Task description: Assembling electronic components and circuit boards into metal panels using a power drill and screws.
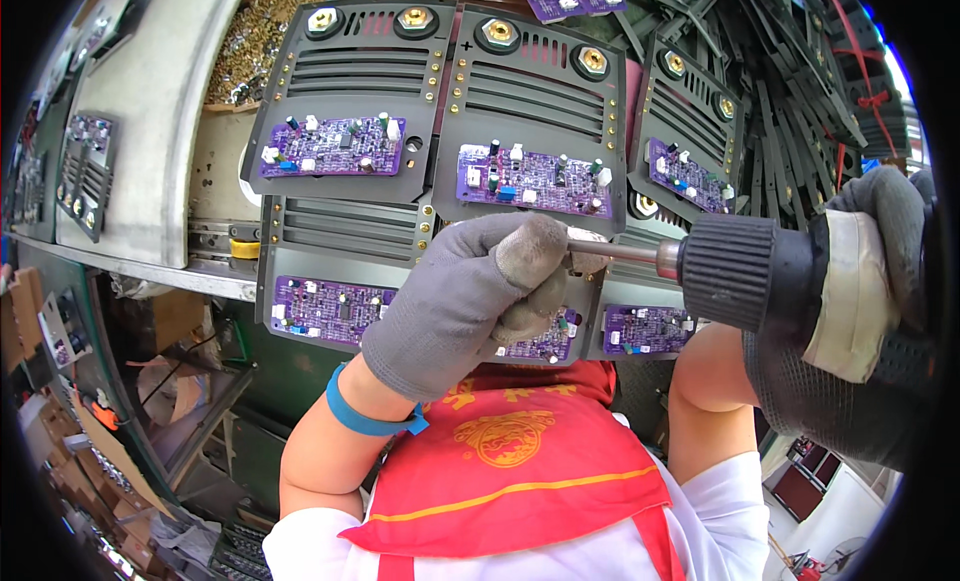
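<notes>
A: The fingers (530,256) of the gloved left hand (470,301) are drawn together, thumb and forefinger pinched around the tip of the metal bit (625,252). What sits between them is too small to tell.

B: And the other hand?

A: The right hand (880,311), also in a grey glove, has its fingers wrapped tight around the body of the electric screwdriver (790,286). The tool lies nearly level, its black ribbed collar (728,271) pointing to the left, the bit reaching from it into the left hand's pinch.

B: Where is all this relative to the panels?

A: Both hands hover above a row of dark grey panels (345,226), slotted with vents and laid overlapping on the bench. Each carries a purple circuit board (335,146) dotted with small components. The pinch sits over the lower middle panel, just above its purple board (545,341), which the left hand partly hides. Whether the bit touches the panel I cannot tell.

B: Anything else near?

A: Brass terminals (500,31) line the top edges of the upper panels. A heap of black slotted parts (790,91) fills the upper right. The left wrist wears a blue band (360,416), and a red cloth (520,461) with gold print lies over the person's chest below.
</notes>
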### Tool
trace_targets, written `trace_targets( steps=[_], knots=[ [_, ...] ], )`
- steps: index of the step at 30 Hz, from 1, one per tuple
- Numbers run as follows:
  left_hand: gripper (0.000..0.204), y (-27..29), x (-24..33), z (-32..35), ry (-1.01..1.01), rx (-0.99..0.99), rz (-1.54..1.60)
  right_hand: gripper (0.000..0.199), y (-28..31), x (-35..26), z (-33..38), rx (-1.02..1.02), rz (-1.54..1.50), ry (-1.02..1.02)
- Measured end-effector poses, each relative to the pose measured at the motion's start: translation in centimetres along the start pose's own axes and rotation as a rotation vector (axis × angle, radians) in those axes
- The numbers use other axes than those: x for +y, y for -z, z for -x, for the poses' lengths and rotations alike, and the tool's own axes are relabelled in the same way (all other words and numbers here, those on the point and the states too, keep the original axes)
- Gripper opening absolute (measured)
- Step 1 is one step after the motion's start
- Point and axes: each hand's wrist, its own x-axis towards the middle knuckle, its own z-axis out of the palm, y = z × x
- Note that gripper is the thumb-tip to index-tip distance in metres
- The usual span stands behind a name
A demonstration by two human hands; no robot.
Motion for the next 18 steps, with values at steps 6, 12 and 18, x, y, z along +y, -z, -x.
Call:
trace_targets(
  steps=[6, 12, 18],
  knots=[
    [0.061, 0.0, 0.0, -0.6, 0.029, -0.002, -0.125, 0.036, -0.7, 0.4, -0.9, -0.001, -0.017, 0.013],
    [0.064, -1.1, 1.2, 0.1, 0.029, -0.005, -0.260, 0.036, -1.6, 0.6, -1.6, -0.012, -0.037, 0.009],
    [0.047, -1.8, 6.0, 1.8, 0.415, 0.093, -0.634, 0.035, 0.9, 1.8, -2.0, 0.032, -0.023, 0.014]
  ],
)
